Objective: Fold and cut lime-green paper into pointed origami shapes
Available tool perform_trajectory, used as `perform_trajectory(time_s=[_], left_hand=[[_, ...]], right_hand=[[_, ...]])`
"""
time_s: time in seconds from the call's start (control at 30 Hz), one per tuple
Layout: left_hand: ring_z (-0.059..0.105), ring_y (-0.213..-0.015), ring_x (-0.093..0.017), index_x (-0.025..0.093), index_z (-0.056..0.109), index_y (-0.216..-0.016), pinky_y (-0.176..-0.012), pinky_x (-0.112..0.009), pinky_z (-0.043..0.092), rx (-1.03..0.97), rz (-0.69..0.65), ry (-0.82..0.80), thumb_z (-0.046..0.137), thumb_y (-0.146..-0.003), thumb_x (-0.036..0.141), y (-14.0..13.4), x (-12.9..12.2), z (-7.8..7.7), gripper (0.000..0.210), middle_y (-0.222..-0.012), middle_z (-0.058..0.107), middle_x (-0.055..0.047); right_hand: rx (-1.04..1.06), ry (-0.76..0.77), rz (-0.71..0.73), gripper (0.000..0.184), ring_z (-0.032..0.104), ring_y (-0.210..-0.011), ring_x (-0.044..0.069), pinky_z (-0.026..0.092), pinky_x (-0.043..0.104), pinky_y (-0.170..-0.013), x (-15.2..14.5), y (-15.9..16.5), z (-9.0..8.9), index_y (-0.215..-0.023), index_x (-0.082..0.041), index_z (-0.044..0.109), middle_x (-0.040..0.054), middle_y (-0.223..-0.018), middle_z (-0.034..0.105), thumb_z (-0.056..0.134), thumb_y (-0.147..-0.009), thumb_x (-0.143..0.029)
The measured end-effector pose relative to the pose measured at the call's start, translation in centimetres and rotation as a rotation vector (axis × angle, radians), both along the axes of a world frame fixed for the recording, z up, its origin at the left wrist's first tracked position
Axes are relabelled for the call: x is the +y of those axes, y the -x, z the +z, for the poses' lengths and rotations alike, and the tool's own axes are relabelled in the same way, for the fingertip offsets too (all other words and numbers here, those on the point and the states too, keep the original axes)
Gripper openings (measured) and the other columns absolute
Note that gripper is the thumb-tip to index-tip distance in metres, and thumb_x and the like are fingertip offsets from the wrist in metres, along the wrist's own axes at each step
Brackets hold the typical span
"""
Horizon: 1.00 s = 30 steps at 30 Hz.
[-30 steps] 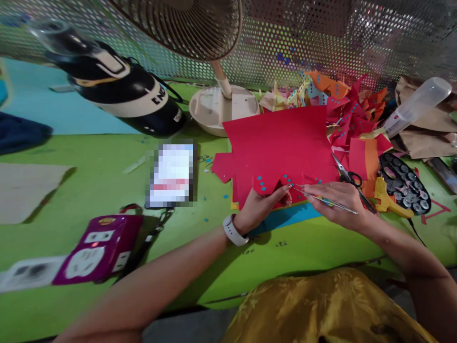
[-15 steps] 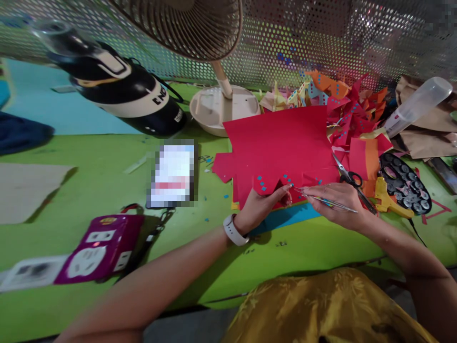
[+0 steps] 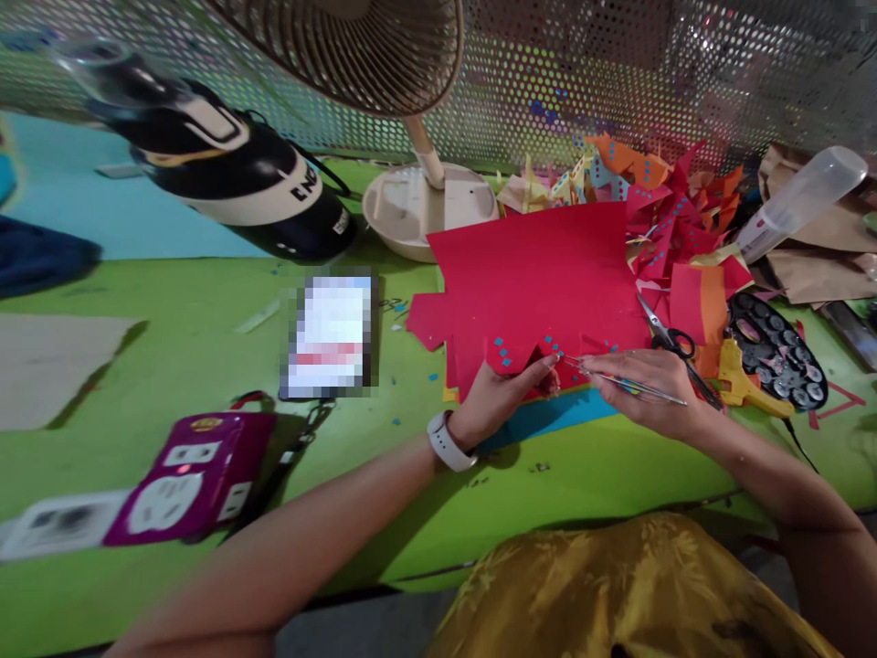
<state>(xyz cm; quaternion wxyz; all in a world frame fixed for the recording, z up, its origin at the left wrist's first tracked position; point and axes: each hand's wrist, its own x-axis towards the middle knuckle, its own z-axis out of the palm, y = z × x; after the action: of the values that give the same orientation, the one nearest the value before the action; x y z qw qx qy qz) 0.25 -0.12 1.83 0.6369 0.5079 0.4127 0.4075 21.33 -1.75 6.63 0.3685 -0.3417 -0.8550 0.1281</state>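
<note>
Paper (image 3: 541,274) on table (image 3: 206,352), perforated panel (image 3: 513,82) behind

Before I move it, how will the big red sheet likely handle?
The red sheet looks thin, so it's probably light and apt to bend if lifted by one corner. Blue paper peeks out at its near edge, so pushing might drag that along too.

A pale, smooth strap (image 3: 449,443) circled the left wrist (image 3: 466,431); the clothing (image 3: 603,585) was glossy mustard-gold, faintly leaf-patterned, the forearms (image 3: 363,489) bare.
</note>
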Motion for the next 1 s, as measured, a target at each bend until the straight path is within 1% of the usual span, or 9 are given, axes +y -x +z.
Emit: perform_trajectory(time_s=[0.2,0.3,0.47,0.67,0.87,1.0], left_hand=[[0.062,-0.059,-0.012,0.015,0.064,-0.069,-0.061,-0.025,0.054,-0.012,-0.002,-0.005,0.068,-0.085,0.045,0.07,-0.03,0.03,0.035,-0.063,0.067,-0.002],[0.062,-0.059,-0.012,0.015,0.064,-0.069,-0.061,-0.024,0.054,-0.009,-0.01,-0.012,0.068,-0.085,0.045,0.07,-0.04,0.08,0.034,-0.063,0.067,-0.003],[0.063,-0.059,-0.012,0.014,0.064,-0.07,-0.061,-0.024,0.054,-0.005,-0.003,-0.008,0.068,-0.085,0.044,0.02,-0.04,-0.06,0.034,-0.063,0.067,-0.003],[0.062,-0.058,-0.012,0.014,0.064,-0.069,-0.06,-0.024,0.053,-0.014,0.003,-0.003,0.069,-0.084,0.045,0.03,-0.04,-0.17,0.035,-0.062,0.067,-0.003],[0.062,-0.057,-0.011,0.014,0.065,-0.068,-0.058,-0.023,0.053,-0.033,-0.018,-0.005,0.069,-0.084,0.044,0.13,-0.05,0.04,0.034,-0.061,0.066,-0.002],[0.062,-0.056,-0.011,0.014,0.065,-0.067,-0.058,-0.023,0.053,-0.052,-0.017,0.003,0.071,-0.083,0.046,0.08,-0.06,0.13,0.035,-0.06,0.066,-0.002]], right_hand=[[0.011,-0.037,-0.01,0.019,0.076,-0.077,0.013,0.061,0.021,-0.067,-0.04,-0.02,0.35,-0.107,-0.023,0.07,0.0014,-0.093,0.079,0.06,-0.093,-0.017],[0.021,-0.051,-0.012,0.019,0.076,-0.077,0.013,0.061,0.021,-0.068,-0.05,0.04,0.37,-0.107,-0.024,0.07,0.0011,-0.092,0.079,0.06,-0.093,-0.017],[0.028,-0.005,-0.012,0.021,0.076,-0.08,0.013,0.061,0.021,-0.07,-0.03,0.13,0.03,-0.11,-0.028,0.069,-0.0006,-0.096,0.079,0.059,-0.094,-0.019],[0.029,-0.02,-0.029,0.019,0.076,-0.077,0.013,0.062,0.021,-0.067,0.02,0.17,-0.17,-0.106,-0.025,0.072,-0.0002,-0.095,0.079,0.059,-0.094,-0.019],[0.057,-0.037,-0.029,0.019,0.076,-0.074,0.013,0.061,0.021,-0.067,0.08,0.29,-0.35,-0.106,-0.023,0.072,0.0013,-0.092,0.079,0.06,-0.092,-0.016],[0.054,-0.036,-0.021,0.019,0.076,-0.075,0.013,0.062,0.022,-0.066,-0.03,0.33,0.06,-0.106,-0.023,0.072,0.0018,-0.092,0.079,0.061,-0.092,-0.016]])
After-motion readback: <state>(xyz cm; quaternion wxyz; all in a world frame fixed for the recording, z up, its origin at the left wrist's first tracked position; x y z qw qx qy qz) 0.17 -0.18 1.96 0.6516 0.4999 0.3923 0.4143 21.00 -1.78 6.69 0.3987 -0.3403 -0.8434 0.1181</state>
